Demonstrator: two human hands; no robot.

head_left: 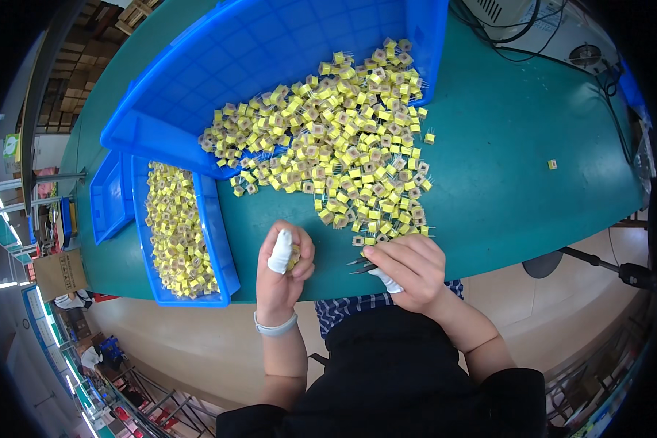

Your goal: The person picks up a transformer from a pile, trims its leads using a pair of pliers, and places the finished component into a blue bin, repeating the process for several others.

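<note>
My left hand (283, 269) is closed around a small yellow component (294, 257), with a white wrap on one finger. My right hand (409, 269) grips dark metal tweezers (360, 265) whose tips point left toward the left hand. Both hands rest at the near edge of the green table (504, 182). Just beyond them lies a wide heap of small yellow components (343, 146) with thin wire pins, spilling out of a big blue bin (270, 51).
A narrow blue tray (223, 241) at the left holds several more yellow components. A flat blue lid (109, 193) lies beside it. Single yellow components (552, 164) lie apart at the right. Black cables and equipment (533, 29) sit at the far right.
</note>
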